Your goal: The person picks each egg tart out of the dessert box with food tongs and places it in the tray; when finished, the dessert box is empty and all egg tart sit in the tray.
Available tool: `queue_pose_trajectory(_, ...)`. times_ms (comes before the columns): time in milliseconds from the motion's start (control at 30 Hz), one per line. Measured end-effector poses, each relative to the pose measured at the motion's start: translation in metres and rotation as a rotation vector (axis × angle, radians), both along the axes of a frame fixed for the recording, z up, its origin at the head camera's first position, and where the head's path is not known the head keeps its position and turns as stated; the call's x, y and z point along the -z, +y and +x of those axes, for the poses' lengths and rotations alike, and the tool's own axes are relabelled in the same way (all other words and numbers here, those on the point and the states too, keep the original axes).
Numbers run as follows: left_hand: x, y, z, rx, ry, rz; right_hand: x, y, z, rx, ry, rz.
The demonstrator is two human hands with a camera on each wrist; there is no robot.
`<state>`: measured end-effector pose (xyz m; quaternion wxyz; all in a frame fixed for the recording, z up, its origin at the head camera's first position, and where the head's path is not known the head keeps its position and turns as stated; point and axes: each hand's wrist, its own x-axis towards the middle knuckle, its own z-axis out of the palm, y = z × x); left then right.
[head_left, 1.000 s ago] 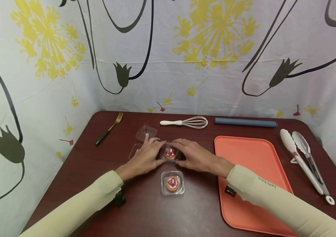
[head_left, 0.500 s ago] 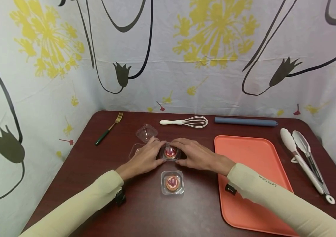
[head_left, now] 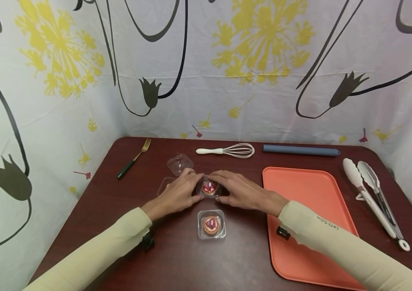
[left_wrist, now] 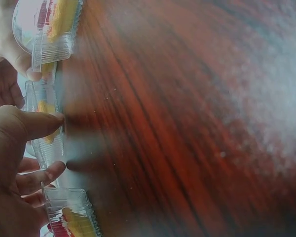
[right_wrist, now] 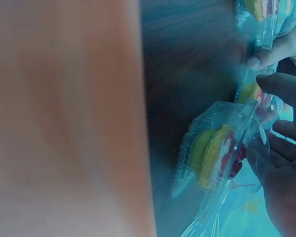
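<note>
Both hands meet over a clear plastic tart box (head_left: 209,188) in the middle of the table, with a red-topped tart inside. My left hand (head_left: 177,192) holds its left side, thumb toward the near edge and fingers toward the far edge. From the right, my right hand (head_left: 240,190) grips it the same way. Nearer the body, a second boxed tart (head_left: 211,224) stands apart from both hands. Another clear box (head_left: 163,185) is partly hidden behind the left hand. Beyond the left fingers sits a clear plastic piece (head_left: 179,163). A boxed tart (right_wrist: 214,148) looms large in the right wrist view.
An orange tray (head_left: 302,182) lies under the right forearm. Tongs (head_left: 377,198) rest right of it. Along the back are a white whisk (head_left: 228,150) and a blue bar (head_left: 301,150). A green-handled fork (head_left: 133,159) lies at left. Patterned cloth (head_left: 206,72) hangs behind the table.
The left index finger, raised against the clear plastic piece a second ago, has come down, and that piece has turned slightly. Both hands stay on the same tart box.
</note>
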<state>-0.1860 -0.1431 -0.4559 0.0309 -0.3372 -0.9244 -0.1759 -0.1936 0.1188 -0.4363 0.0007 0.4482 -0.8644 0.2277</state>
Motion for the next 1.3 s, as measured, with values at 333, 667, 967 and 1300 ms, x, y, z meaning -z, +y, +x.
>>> queue_pose_trajectory(333, 0.000, 0.001, 0.001, -0.019, 0.002, -0.006, -0.003, 0.001, -0.003, -0.017, -0.024, 0.011)
queue_pose_trajectory(667, 0.001, 0.001, 0.001, -0.026, -0.002, 0.023, -0.004, 0.002, -0.004, -0.028, -0.034, 0.001)
queue_pose_trajectory(967, 0.001, -0.007, -0.003, 0.036, 0.007, 0.039, -0.003, 0.003, -0.004, -0.006, -0.073, -0.034)
queue_pose_trajectory(1300, -0.026, -0.009, 0.001, 0.012, 0.042, 0.050, -0.018, 0.003, -0.007, 0.012, -0.027, -0.093)
